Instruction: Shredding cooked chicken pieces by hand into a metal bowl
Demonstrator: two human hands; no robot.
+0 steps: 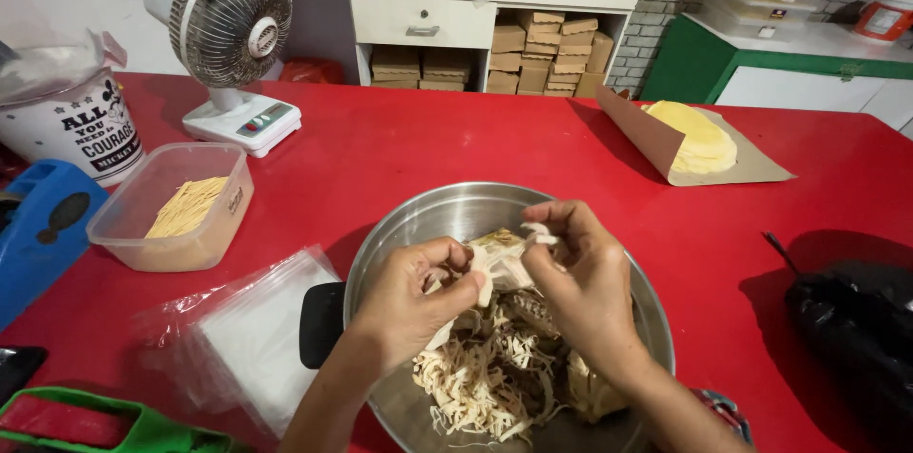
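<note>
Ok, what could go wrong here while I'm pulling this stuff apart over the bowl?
1. Both hands, left hand and right hand, tear a pale piece above the steel bowl; shreds could fall past the rim onto the red table.
2. The stack of clear bags lies right beside the bowl, so an elbow might push it off.

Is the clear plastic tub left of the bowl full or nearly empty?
Partly filled. The clear tub has no lid on it and holds a shallow slanted heap of yellow strips; most of its floor and walls show bare.
</note>
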